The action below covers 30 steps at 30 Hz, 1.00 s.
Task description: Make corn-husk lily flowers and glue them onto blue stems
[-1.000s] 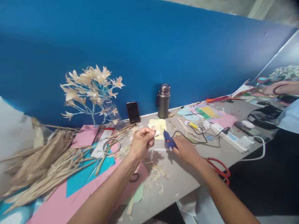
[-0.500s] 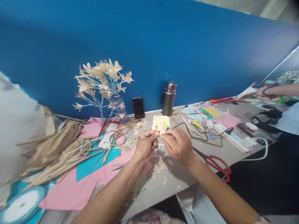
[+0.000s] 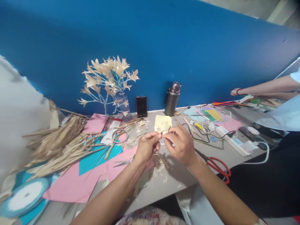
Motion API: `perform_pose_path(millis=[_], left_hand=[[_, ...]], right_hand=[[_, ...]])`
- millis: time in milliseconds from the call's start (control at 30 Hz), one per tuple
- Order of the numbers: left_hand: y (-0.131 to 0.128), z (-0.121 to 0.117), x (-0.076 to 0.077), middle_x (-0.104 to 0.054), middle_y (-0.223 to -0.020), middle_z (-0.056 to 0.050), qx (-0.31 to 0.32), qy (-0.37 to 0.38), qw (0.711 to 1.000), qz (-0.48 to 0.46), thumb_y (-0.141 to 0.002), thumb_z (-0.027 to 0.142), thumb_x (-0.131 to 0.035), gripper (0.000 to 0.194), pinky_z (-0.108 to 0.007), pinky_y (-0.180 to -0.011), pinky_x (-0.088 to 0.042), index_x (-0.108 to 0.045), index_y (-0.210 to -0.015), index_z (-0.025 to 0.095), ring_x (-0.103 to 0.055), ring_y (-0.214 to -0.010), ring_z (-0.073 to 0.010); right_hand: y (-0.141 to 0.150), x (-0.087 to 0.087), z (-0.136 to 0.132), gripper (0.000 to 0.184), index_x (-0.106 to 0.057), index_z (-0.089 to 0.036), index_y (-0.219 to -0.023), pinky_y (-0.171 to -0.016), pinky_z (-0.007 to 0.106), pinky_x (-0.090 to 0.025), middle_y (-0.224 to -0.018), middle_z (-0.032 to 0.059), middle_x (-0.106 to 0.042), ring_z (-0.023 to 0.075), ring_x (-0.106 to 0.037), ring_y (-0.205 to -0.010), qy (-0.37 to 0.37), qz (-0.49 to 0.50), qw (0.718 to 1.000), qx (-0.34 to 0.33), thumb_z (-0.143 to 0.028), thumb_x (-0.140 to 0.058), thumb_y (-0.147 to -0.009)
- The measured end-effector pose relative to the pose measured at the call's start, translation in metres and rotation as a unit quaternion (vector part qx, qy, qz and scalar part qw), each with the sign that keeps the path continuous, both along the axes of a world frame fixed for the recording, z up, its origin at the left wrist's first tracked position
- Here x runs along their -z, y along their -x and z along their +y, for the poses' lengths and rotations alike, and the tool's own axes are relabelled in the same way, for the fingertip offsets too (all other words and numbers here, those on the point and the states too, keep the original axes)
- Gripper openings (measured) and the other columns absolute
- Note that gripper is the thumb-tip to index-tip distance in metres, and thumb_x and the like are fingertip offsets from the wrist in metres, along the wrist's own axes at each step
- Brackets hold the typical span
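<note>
My left hand [image 3: 147, 147] is closed in a pinch on a small pale petal-like piece [image 3: 159, 130], which pokes up past the thumb and fingertip. Close beside it, my right hand [image 3: 181, 144] has its thumb and forefinger drawn together near the same piece; whatever they grip is too small to make out. Just behind the fingers lies a yellow paper square [image 3: 162, 121] with pale scraps on it. Dry shavings [image 3: 161, 165] are scattered on the table below both hands. Partly under my left wrist are small scissors [image 3: 122, 163].
Red-handled scissors [image 3: 219, 168] lie right of my right forearm. A steel flask [image 3: 172, 99], a phone [image 3: 142, 107] and a vase of pale flowers [image 3: 120, 103] stand along the blue wall. Dry husks [image 3: 61, 137] pile up left. At right are a power strip [image 3: 232, 140] and a co-worker's arm [image 3: 264, 87].
My hands stay close together, and the pale piece between them has turned slightly. The co-worker's hand has shifted left along the wall. The whole view has tilted a little.
</note>
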<state>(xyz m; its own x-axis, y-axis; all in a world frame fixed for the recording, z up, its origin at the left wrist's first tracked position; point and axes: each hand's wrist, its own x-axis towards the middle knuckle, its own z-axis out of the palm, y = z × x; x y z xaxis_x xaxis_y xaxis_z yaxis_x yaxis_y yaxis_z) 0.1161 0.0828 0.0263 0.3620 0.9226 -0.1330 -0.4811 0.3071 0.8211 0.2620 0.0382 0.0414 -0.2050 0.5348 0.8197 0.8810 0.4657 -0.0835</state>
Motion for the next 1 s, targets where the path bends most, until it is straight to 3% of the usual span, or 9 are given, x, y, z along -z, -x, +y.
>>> perform_pose_path(millis=[100, 167, 267, 367, 433, 500, 633, 833, 1000], left_hand=[[0.004, -0.006, -0.002, -0.061, -0.056, 0.002, -0.018, -0.039, 0.998, 0.034, -0.065, 0.031, -0.086, 0.023, -0.019, -0.042, -0.026, -0.073, -0.07, 0.014, -0.045, -0.041, -0.0051], [0.008, -0.011, -0.002, -0.062, -0.057, 0.001, -0.046, -0.089, 0.992, 0.077, -0.069, 0.031, -0.083, 0.019, -0.02, -0.044, -0.03, -0.075, -0.07, 0.014, -0.045, -0.042, -0.0055], [0.014, -0.019, 0.002, -0.059, -0.057, 0.002, -0.089, -0.148, 0.979, 0.11, -0.072, 0.03, -0.081, 0.016, -0.021, -0.045, -0.033, -0.076, -0.071, 0.015, -0.044, -0.044, -0.0058], [0.018, -0.026, 0.008, -0.061, -0.065, 0.001, -0.114, -0.166, 0.974, 0.107, -0.074, 0.031, -0.081, 0.016, -0.021, -0.044, -0.034, -0.076, -0.071, 0.016, -0.045, -0.045, -0.0055], [0.019, -0.031, 0.011, -0.064, -0.071, 0.0, -0.12, -0.167, 0.973, 0.106, -0.076, 0.033, -0.08, 0.017, -0.021, -0.043, -0.035, -0.075, -0.073, 0.017, -0.045, -0.045, -0.0052], [0.02, -0.035, 0.012, -0.064, -0.072, 0.0, -0.121, -0.162, 0.973, 0.114, -0.076, 0.033, -0.08, 0.018, -0.021, -0.043, -0.035, -0.075, -0.073, 0.016, -0.046, -0.045, -0.0054], [0.021, -0.039, 0.01, -0.061, -0.06, 0.001, -0.105, -0.128, 0.977, 0.135, -0.075, 0.035, -0.08, 0.021, -0.019, -0.041, -0.035, -0.073, -0.073, 0.015, -0.046, -0.044, -0.0066], [0.02, -0.038, 0.004, -0.059, -0.051, 0.003, -0.068, -0.076, 0.985, 0.138, -0.071, 0.035, -0.082, 0.021, -0.021, -0.04, -0.036, -0.073, -0.071, 0.015, -0.045, -0.039, -0.0069], [0.021, -0.035, 0.009, -0.055, -0.042, 0.004, -0.015, -0.031, 0.994, 0.107, -0.07, 0.038, -0.084, 0.026, -0.019, -0.037, -0.032, -0.071, -0.069, 0.015, -0.041, -0.034, -0.0064]], right_hand=[[-0.002, 0.001, -0.005, 0.011, -0.072, -0.02, -0.086, -0.073, 0.034, -0.047, -0.087, 0.0062, -0.062, 0.0204, -0.059, -0.082, -0.001, 0.109, 0.993, -0.034, -0.011, -0.066, -0.089], [-0.004, 0.004, -0.009, 0.008, -0.072, -0.021, -0.088, -0.07, 0.032, -0.048, -0.09, 0.0049, -0.061, 0.0186, -0.059, -0.082, 0.032, 0.228, 0.972, -0.052, -0.014, -0.068, -0.089], [-0.001, 0.012, -0.017, 0.005, -0.07, -0.023, -0.085, -0.067, 0.029, -0.045, -0.093, 0.0028, -0.06, 0.0159, -0.058, -0.078, 0.094, 0.412, 0.899, -0.112, -0.021, -0.07, -0.09], [0.007, 0.021, -0.022, 0.007, -0.068, -0.023, -0.084, -0.074, 0.03, -0.045, -0.091, 0.0014, -0.058, 0.0165, -0.057, -0.084, 0.12, 0.521, 0.823, -0.192, -0.024, -0.073, -0.089], [0.015, 0.026, -0.023, 0.008, -0.068, -0.023, -0.084, -0.077, 0.031, -0.045, -0.09, 0.0008, -0.058, 0.0168, -0.056, -0.086, 0.121, 0.555, 0.794, -0.217, -0.026, -0.075, -0.087], [0.023, 0.028, -0.022, 0.008, -0.069, -0.023, -0.083, -0.077, 0.03, -0.044, -0.089, 0.0005, -0.057, 0.0165, -0.055, -0.086, 0.114, 0.572, 0.782, -0.22, -0.026, -0.075, -0.087], [0.035, 0.031, -0.018, 0.007, -0.069, -0.023, -0.084, -0.074, 0.028, -0.045, -0.086, -0.0003, -0.057, 0.0149, -0.056, -0.082, 0.086, 0.57, 0.793, -0.197, -0.025, -0.075, -0.088], [0.044, 0.033, -0.015, 0.006, -0.07, -0.021, -0.084, -0.065, 0.028, -0.047, -0.086, 0.0017, -0.06, 0.0152, -0.059, -0.077, 0.06, 0.501, 0.855, -0.121, -0.024, -0.07, -0.09], [0.044, 0.035, -0.015, 0.006, -0.07, -0.02, -0.085, -0.063, 0.028, -0.048, -0.088, 0.003, -0.06, 0.0162, -0.06, -0.078, 0.055, 0.459, 0.884, -0.064, -0.023, -0.07, -0.09]])
